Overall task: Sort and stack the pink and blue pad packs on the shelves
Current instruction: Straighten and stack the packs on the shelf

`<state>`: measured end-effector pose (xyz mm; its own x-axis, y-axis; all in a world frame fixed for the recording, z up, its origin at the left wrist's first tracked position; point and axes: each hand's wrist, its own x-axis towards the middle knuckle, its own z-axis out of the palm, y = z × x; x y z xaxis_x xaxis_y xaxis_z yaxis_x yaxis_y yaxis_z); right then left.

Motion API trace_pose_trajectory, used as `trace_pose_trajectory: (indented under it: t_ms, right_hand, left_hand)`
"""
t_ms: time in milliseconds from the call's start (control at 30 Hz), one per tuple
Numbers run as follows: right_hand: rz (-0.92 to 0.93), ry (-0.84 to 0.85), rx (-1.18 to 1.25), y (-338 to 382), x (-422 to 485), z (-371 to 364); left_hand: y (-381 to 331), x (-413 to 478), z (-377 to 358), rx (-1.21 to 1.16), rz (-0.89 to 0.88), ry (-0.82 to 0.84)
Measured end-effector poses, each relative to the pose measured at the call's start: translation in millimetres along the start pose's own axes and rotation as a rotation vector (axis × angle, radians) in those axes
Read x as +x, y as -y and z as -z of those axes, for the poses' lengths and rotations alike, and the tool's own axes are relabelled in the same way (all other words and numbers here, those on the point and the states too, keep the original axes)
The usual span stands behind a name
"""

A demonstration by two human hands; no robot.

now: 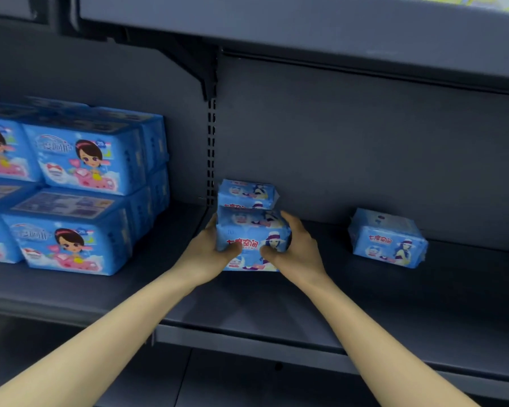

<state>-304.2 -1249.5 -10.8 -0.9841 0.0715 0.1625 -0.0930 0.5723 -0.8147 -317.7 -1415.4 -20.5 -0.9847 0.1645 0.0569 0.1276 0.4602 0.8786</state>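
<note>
Gripping held pack (253,235) at centre frame with both hands: left hand (215,248) clasped on its left end, right hand (294,248) clasped on its right end, thumbs on the front face. Noted as equal reach, neither arm nearer. (K.)

Confirmed. Long axis? (M.)

Running left to right across the frame, straight between the two palms. Seated on, or just above, a lower pack (249,264) of the same print; cannot tell whether touching. (K.)

Behind that? (M.)

Found a rear pack (246,193) farther back, raised on something hidden by the held pack, close to the slotted upright (211,148). Judged next move: lowering square onto lower pack, then pushing away toward the back panel. Hinges on keeping the long axis parallel to the front edge of the shelf (247,304). (K.)

Other stock? (M.)

Logged one lone pack (388,240) at right of frame, same print, lying well apart, on the right hand's side. Logged large blue packs (80,165) stacked two high at left of frame. Seen no pink packs. (K.)

Risk? (M.)

Possibly skewing on the soft wrapper if pushed from one end only. (K.)
</note>
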Motion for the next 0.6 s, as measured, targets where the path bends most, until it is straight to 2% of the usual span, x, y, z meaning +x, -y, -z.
trace_pose_trajectory:
  t_ms: [600]
  right_hand:
    - [0.103,-0.060,-0.221,-11.3,-3.0,-24.9]
  left_hand:
    - [23.0,15.9,4.0,-0.117,-0.180,0.120]
